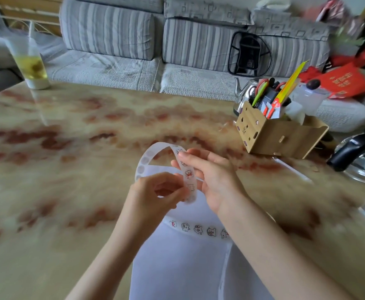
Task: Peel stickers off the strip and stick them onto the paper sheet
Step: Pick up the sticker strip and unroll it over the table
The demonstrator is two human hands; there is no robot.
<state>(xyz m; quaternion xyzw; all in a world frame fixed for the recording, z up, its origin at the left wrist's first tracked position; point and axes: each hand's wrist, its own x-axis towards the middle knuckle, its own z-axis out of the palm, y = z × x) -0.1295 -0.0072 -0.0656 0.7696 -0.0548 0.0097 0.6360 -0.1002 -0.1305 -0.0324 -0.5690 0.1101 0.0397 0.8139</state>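
The left hand (155,191) pinches the low end of the sticker strip (188,173) with curled fingers. The right hand (211,176) holds the strip higher up, thumb on top. The strip loops in the air over the white paper sheet (177,267), which lies on the brown table (69,148).

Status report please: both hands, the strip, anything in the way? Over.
Left grip pinches low end of strip. Right grip holds it higher. Strip loops above paper sheet. Nothing between them.
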